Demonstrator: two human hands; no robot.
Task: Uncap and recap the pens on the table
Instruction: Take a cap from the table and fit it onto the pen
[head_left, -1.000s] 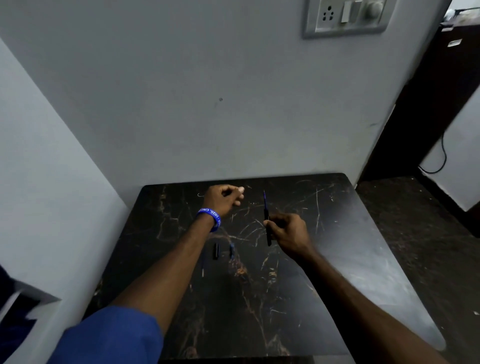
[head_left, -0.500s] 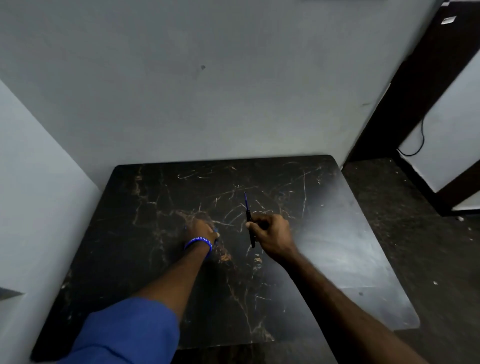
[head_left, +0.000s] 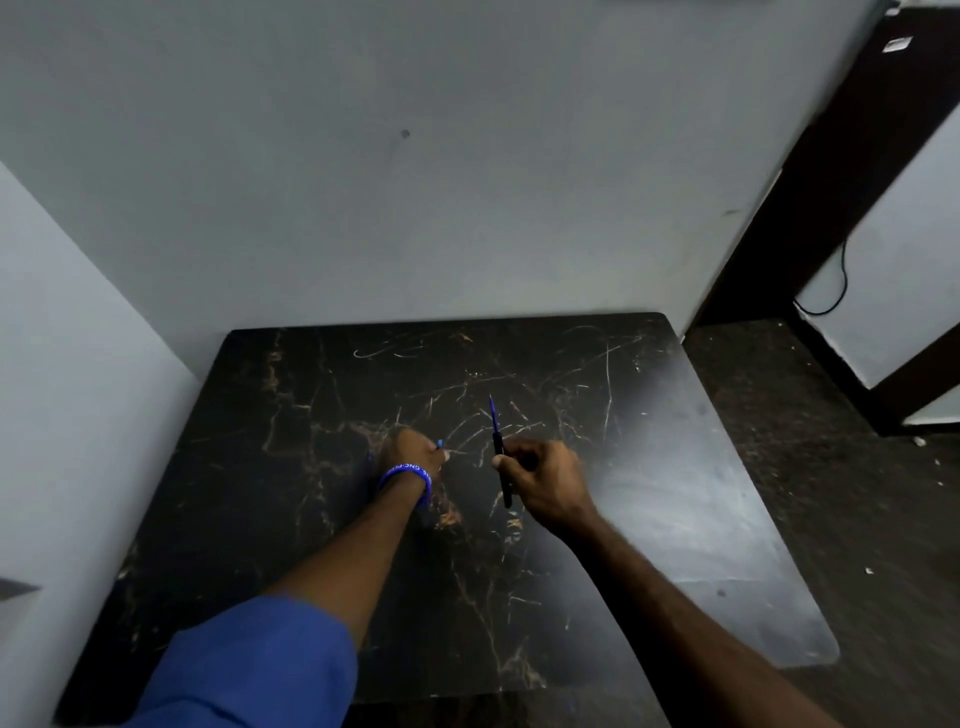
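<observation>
My right hand (head_left: 540, 480) grips an uncapped dark pen (head_left: 497, 441) with its blue tip pointing up and away, held just above the black marble table (head_left: 675, 493). My left hand (head_left: 410, 449), with a blue wristband, is lowered onto the table to the left of the pen. Its fingers are curled down over something small, and a blue end of a pen cap (head_left: 440, 443) shows at the fingertips. The other caps or pens seen earlier on the table are hidden under my left hand and wrist.
Grey walls close the table at the back and left. Dark floor and a dark door frame (head_left: 831, 182) lie to the right, with a black cable (head_left: 831, 291) against the wall.
My left hand has come down from near the pen tip to the tabletop and closed over the small caps. My right hand keeps the pen still. The head view tilted down.
</observation>
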